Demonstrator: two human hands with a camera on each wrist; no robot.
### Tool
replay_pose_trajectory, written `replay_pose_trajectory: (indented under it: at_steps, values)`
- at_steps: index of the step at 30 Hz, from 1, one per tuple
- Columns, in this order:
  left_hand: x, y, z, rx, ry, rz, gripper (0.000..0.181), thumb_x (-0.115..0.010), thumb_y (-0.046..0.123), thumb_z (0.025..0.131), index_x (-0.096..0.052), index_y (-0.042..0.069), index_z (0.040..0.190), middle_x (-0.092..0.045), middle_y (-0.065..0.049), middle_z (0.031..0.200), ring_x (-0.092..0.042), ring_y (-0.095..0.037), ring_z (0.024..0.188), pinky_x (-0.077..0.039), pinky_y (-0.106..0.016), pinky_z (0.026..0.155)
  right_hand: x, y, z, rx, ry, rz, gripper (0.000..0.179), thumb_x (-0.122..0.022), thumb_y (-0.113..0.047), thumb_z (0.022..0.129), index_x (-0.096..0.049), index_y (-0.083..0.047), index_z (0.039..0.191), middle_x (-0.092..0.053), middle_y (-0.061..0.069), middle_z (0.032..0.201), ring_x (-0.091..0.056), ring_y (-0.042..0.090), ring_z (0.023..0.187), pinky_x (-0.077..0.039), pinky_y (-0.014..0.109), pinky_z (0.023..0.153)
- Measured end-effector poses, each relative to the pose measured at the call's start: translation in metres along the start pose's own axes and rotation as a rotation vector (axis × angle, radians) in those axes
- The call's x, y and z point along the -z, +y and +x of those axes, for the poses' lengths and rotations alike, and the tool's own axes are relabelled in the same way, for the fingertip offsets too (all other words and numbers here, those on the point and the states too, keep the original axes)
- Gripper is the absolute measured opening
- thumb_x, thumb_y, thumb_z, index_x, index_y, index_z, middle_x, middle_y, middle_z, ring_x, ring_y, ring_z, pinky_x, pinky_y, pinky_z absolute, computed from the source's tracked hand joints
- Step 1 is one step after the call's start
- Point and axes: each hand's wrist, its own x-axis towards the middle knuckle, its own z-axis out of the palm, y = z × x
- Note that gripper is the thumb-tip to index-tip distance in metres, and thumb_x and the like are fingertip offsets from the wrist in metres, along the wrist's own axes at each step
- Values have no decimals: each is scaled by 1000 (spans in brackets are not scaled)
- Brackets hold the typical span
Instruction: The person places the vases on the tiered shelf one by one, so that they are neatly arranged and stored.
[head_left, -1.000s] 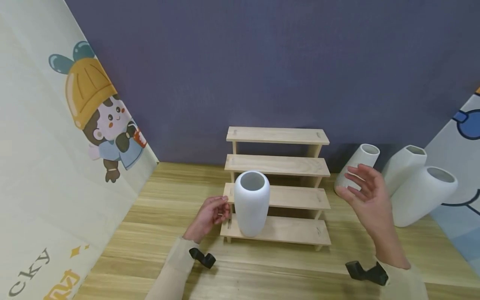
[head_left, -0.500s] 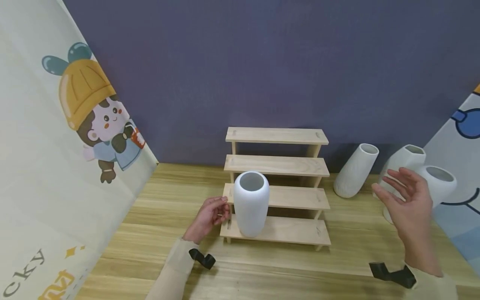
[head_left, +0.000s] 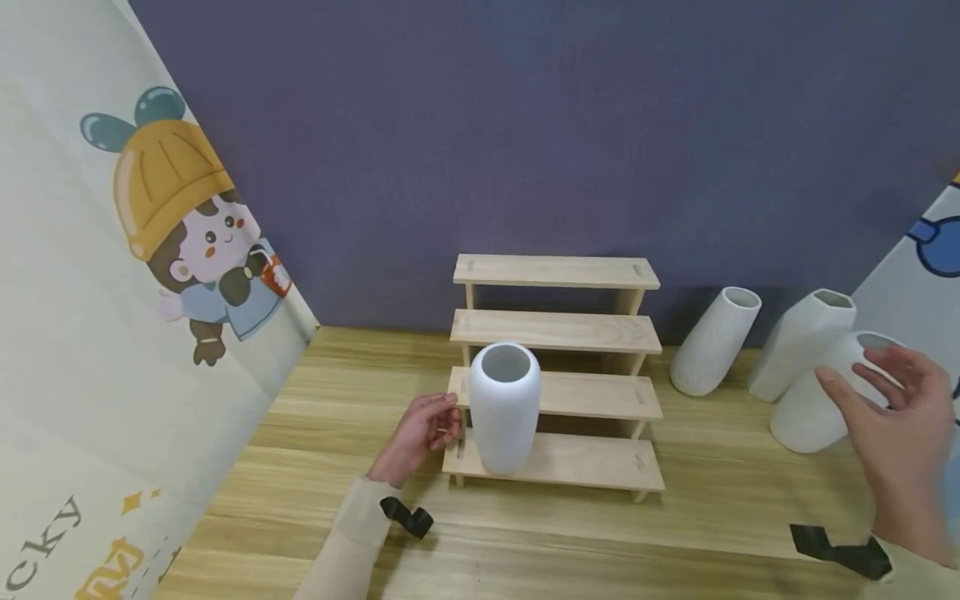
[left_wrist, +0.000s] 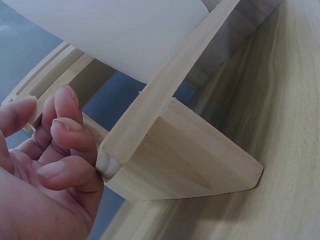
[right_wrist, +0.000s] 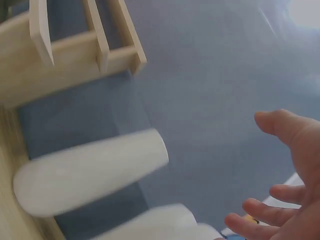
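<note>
A white vase (head_left: 506, 421) with a round mouth stands upright on the lowest step of a wooden four-tier display stand (head_left: 592, 461), towards its left end. My left hand (head_left: 420, 432) pinches the left end of the second step from the bottom between thumb and fingers, its other fingers curled. Over on the right, my right hand (head_left: 903, 429) is spread and holds nothing; in the head view it overlaps a rounded white vase (head_left: 810, 412). Whether it touches that vase is hidden there, but the right wrist view shows bare space between thumb and fingers.
Two more white vases stand right of the stand: a slim tapered one (head_left: 708, 354) and an angular one (head_left: 795, 346). A dark blue panel (head_left: 450, 150) closes off the back. Printed side walls (head_left: 90, 375) flank the wooden tabletop (head_left: 337, 400).
My right hand has moved to the right, from in front of the slim tapered vase, past the angular one, to the rounded vase. The left hand and the vase on the stand have stayed put.
</note>
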Motion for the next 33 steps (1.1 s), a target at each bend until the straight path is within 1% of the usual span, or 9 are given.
replay_pose_trajectory:
  at_steps: [3, 5, 7, 9, 15, 20, 23, 27, 33]
  values:
    - [1, -1, 1, -6, -9, 2, 40, -44, 22, 106, -61, 17, 70, -64, 9, 59, -52, -2, 47, -29, -15, 41, 6, 6, 5, -13, 34, -75, 65, -67, -21, 93, -34, -28, 149, -43, -27, 135, -48, -8, 123, -38, 14, 111]
    - [1, -1, 1, -13, -14, 7, 40, -44, 22, 106, -61, 17, 70, -64, 9, 59, -52, -2, 47, -29, -16, 41, 10, 10, 9, -53, 43, -106, 65, -63, -25, 96, -29, -29, 151, -39, -23, 147, -43, -2, 136, -33, 22, 120]
    - [2, -1, 0, -20, -19, 12, 40, -44, 22, 106, -61, 17, 71, -64, 9, 59, -51, -2, 47, -29, -16, 41, 13, 12, 12, -104, 35, -130, 64, -58, -28, 98, -24, -30, 153, -32, -16, 158, -33, 4, 148, -27, 28, 124]
    - [2, -1, 0, -24, -23, 15, 40, -43, 22, 106, -61, 17, 71, -64, 9, 59, -51, -2, 47, -29, -16, 41, 14, 14, 16, -138, 28, -148, 65, -56, -30, 100, -21, -30, 154, -26, -10, 163, -26, 9, 154, -24, 31, 126]
    - [1, -1, 0, -3, -2, 7, 41, -43, 20, 106, -61, 18, 70, -64, 10, 59, -52, -1, 47, -29, -15, 40, 16, 19, 22, -181, 24, -223, 67, -52, -36, 100, -16, -31, 156, -19, -2, 167, -19, 17, 157, -23, 37, 127]
    - [1, -1, 1, 2, 0, 6, 40, -43, 21, 106, -61, 18, 70, -63, 9, 59, -52, -1, 48, -30, -15, 41, 16, 29, 31, -179, 15, -287, 75, -57, -37, 97, -13, -29, 157, -16, 6, 169, -18, 25, 157, -23, 45, 127]
    - [1, -1, 1, 4, 3, 3, 40, -44, 22, 106, -61, 17, 70, -63, 9, 59, -52, -2, 48, -30, -15, 41, 15, 39, 39, -193, -3, -282, 83, -62, -35, 93, -10, -30, 157, -14, 6, 168, -18, 27, 157, -24, 44, 126]
    - [1, -1, 1, 9, 4, -2, 41, -45, 22, 106, -61, 17, 69, -64, 9, 59, -52, -2, 48, -29, -16, 41, 12, 49, 48, -260, -37, -263, 90, -66, -36, 90, -6, -32, 158, -10, 4, 169, -16, 25, 157, -22, 42, 127]
    - [1, -1, 1, 8, 0, -6, 41, -43, 21, 106, -61, 17, 69, -64, 9, 59, -52, -3, 48, -28, -17, 42, 8, 57, 55, -280, -52, -281, 93, -64, -38, 91, -1, -30, 158, -9, 9, 170, -14, 31, 157, -19, 49, 127]
